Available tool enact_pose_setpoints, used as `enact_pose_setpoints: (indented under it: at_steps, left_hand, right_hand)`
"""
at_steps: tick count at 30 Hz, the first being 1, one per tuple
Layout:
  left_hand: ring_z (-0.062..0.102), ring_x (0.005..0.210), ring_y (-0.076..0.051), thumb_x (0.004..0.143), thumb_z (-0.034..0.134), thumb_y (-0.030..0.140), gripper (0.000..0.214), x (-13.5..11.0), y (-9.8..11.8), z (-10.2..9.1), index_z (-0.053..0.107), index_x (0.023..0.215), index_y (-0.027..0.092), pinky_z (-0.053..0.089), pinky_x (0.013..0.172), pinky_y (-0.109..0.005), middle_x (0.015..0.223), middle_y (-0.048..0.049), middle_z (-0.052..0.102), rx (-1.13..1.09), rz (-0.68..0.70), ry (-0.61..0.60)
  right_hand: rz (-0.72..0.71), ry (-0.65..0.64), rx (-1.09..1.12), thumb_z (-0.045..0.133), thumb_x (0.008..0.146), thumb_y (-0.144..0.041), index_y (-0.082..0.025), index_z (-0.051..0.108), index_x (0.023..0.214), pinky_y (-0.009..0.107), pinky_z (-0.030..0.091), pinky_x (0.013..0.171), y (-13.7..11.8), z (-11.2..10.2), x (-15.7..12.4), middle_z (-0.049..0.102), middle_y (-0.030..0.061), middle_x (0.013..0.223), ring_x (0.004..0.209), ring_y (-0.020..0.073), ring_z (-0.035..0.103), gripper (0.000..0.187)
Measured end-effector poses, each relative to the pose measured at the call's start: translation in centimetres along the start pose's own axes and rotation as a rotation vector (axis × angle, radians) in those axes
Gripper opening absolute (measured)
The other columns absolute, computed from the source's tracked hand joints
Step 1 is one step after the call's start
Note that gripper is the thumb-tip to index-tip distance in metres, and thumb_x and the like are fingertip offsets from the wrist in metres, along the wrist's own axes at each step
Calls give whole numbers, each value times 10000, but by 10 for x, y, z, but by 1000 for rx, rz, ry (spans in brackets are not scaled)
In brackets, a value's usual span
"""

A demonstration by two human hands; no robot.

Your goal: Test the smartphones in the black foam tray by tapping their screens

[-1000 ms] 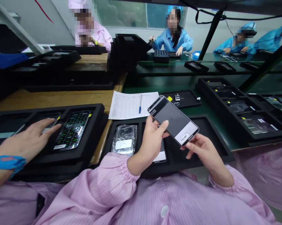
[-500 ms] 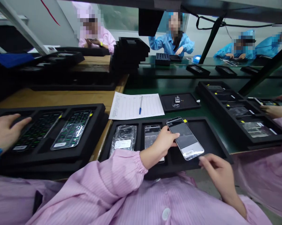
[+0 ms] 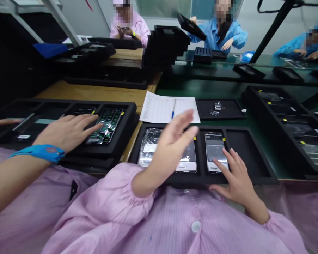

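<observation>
A black compartment tray [image 3: 256, 178] lies in front of me. In its third compartment sits a smartphone [image 3: 214, 143] with a lit grey-and-white screen and a yellow tab at its side. My right hand [image 3: 235, 176] spreads its fingers over the lower right of that phone, fingertips at or just above the screen. My left hand [image 3: 172, 148], a little blurred, is raised over the tray with fingers apart and nothing in it. Behind it a second lit phone [image 3: 188, 164] is partly hidden. A clear-wrapped item with a white label [image 3: 150, 148] fills the leftmost compartment, partly covered by my left hand.
A co-worker's hand with a blue wristband [image 3: 66, 132] reaches over a tray of phones [image 3: 122, 148] on the left. Behind my tray lie a printed sheet [image 3: 159, 106], a pen [image 3: 173, 109] and a small tray [image 3: 230, 114]. Another compartment tray [image 3: 293, 155] stands right.
The phone that was tilted in my left hand now lies in the tray's third compartment. My left hand has let go and moved left and up; my right hand has come over the phone.
</observation>
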State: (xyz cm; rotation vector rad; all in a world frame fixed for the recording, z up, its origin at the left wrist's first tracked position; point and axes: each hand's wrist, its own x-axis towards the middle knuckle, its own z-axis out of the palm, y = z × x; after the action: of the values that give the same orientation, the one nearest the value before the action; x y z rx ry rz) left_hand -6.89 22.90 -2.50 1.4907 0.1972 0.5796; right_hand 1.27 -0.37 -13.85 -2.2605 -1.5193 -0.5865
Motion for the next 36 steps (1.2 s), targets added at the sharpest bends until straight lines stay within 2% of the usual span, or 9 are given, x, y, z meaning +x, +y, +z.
enact_pose_setpoints:
  at_steps: [3, 6, 12, 16, 19, 23, 26, 31, 36]
  left_hand:
    - [531, 1370, -268, 951, 573, 238, 309, -32, -2, -48, 628, 1254, 266, 544, 1050, -431, 1417, -63, 600, 238, 401, 346]
    - [612, 1262, -261, 950, 566, 211, 208, -58, -31, -86, 664, 1132, 229, 552, 1029, -466, 1310, -72, 650, 567, 576, 596]
    - [587, 1287, -252, 988, 491, 200, 234, -73, -66, -131, 647, 1162, 206, 452, 1121, -510, 1259, -97, 674, 891, 573, 602]
    - [498, 1384, -275, 990, 472, 208, 295, -61, -67, -136, 644, 1228, 191, 386, 1166, -521, 1344, -132, 636, 1058, 497, 408]
    - [289, 1520, -358, 987, 469, 253, 401, -47, -72, -131, 589, 1364, 187, 325, 1182, -605, 1584, -185, 407, 1254, 311, 163]
    - [155, 1545, -442, 987, 464, 291, 398, -36, -78, -124, 623, 1312, 129, 254, 1173, -701, 1655, -241, 232, 1325, 91, 54]
    - [197, 1543, -413, 990, 421, 262, 429, -42, -79, -120, 580, 1353, 99, 309, 1174, -652, 1631, -258, 283, 1274, 119, 152]
    - [581, 1275, -275, 965, 428, 214, 401, -60, -79, -114, 586, 1332, 170, 458, 1101, -498, 1315, -140, 659, 1097, 317, 433]
    - [670, 1033, -256, 927, 467, 186, 327, -61, -79, -115, 663, 1188, 200, 513, 967, -455, 1098, -92, 739, 1109, 482, 474]
  right_hand:
    - [33, -46, 31, 657, 877, -641, -255, 325, 1573, 690, 275, 1168, 7, 2, 5, 157, 160, 1690, 1533, 455, 182, 862]
    - [77, -51, 70, 658, 858, -662, -263, 272, 1598, 731, 222, 1174, 15, 7, 11, 118, 152, 1699, 1539, 465, 140, 926]
    - [107, -59, 120, 624, 836, -730, -267, 384, 1562, 760, 182, 1180, 29, 13, 15, 184, 160, 1684, 1517, 516, 159, 893]
    - [104, -98, 179, 566, 847, -783, -296, 359, 1576, 770, 198, 1168, 29, 8, 21, 159, 140, 1694, 1516, 517, 159, 902]
    - [98, -107, 257, 545, 879, -764, -297, 360, 1571, 774, 250, 1140, 19, 6, 30, 158, 138, 1695, 1523, 502, 154, 855]
    - [89, -67, 291, 542, 933, -678, -301, 357, 1568, 741, 243, 1163, -3, 10, 43, 157, 128, 1696, 1532, 470, 166, 761]
    - [89, -57, 317, 528, 961, -636, -316, 337, 1572, 738, 262, 1157, -16, 16, 47, 164, 118, 1695, 1530, 461, 185, 716]
    - [194, -8, 326, 490, 1009, -551, -298, 380, 1538, 724, 266, 1163, -25, 25, 51, 231, 126, 1673, 1534, 434, 202, 597]
    - [258, -33, 312, 497, 1007, -552, -236, 433, 1490, 707, 251, 1181, -29, 27, 53, 259, 160, 1657, 1539, 423, 194, 580]
